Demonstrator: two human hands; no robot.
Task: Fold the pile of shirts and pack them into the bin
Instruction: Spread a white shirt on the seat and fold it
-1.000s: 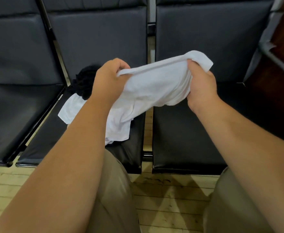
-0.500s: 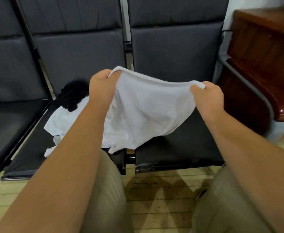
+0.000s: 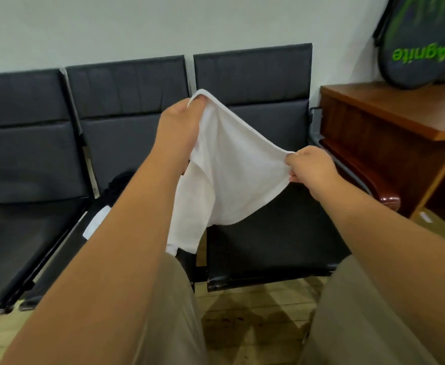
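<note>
Pale wall (image 3: 137, 27) at the back, with a row of three black padded seats (image 3: 126, 101) lined up against it on a light wood floor (image 3: 255, 312). Starting on the left: the middle seat's surface (image 3: 70, 262) has a bunched-up black garment (image 3: 117, 184) near the backrest and a bit of a white one (image 3: 96, 222) just in front of it. Most of that is hidden behind the left forearm, so I can't say how many pieces are there.

Left hand (image 3: 179, 125) is up high, fingers curled round the top corner of a white shirt (image 3: 229, 175), which is held in the air in front of the gap between the middle and right seats. The shirt runs down and across to the right hand (image 3: 311, 167), which sits lower and pinches the other corner between thumb and fingers. The top edge is pulled fairly taut between the two. The rest hangs loose, with the lowest bit dangling by the person's left knee, near the front of the right seat (image 3: 269, 246).

Further right there's a brown wooden desk (image 3: 390, 109), and a dark bag (image 3: 416, 48) with green lettering leans on top of it. Tan trousers (image 3: 361, 325) fill the bottom of the shot.
</note>
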